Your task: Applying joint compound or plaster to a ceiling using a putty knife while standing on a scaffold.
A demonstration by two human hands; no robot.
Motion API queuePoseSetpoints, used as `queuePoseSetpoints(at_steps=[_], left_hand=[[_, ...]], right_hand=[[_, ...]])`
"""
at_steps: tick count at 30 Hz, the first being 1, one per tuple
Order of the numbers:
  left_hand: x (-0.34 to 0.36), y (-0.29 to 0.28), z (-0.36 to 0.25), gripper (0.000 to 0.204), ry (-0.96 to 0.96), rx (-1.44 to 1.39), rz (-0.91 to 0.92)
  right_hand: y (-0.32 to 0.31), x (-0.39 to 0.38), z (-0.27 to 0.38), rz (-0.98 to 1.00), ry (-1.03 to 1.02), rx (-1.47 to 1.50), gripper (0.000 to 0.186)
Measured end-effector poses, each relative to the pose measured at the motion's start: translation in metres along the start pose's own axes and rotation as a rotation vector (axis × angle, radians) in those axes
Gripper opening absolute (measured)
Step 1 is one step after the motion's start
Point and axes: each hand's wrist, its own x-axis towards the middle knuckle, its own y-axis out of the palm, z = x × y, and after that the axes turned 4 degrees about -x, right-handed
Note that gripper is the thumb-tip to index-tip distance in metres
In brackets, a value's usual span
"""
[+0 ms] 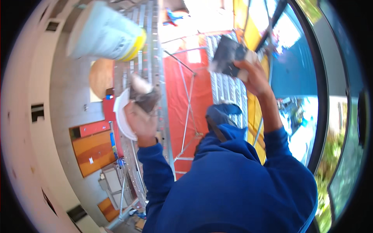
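Observation:
My left hand (142, 122), blurred by motion, is closed on a dark-bladed putty knife (147, 100) with a pale handle or lump at its far end. A white curved piece (122, 116), perhaps the rim of a lid or dish, shows along that hand's left side; whether I grip it too I cannot tell. Higher on the right, my right hand (254, 75) grips a wide filling knife (228, 56) by its light-coloured handle. Its broad dark blade has pale smears and points left. The two hands are well apart.
A white bucket (105, 33) with a yellow band is at the upper left, by a perforated metal scaffold plank (165, 128). Another metal plank (227, 91) runs under my leg. Scaffold braces cross over red sheeting (173, 85). A pale wall (25, 97) stands left; a dark-framed window (319, 77) stands right.

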Motion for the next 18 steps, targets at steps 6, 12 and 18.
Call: queuePoseSetpoints(at_steps=[6,12,18], left_hand=[[0.015,0.042,0.006,0.03,0.25,0.089,-0.136],[0.035,0.076,0.009,0.021,0.442,0.462,-0.038],[0.075,0.11,0.034,0.036,0.592,1.217,0.287]], right_hand=[[0.071,-0.033,0.022,0.183,0.15,-0.052,0.035],[0.097,-0.015,0.026,0.279,0.176,-0.274,0.029],[0.092,0.035,0.021,0.2,0.134,-0.111,0.029]])
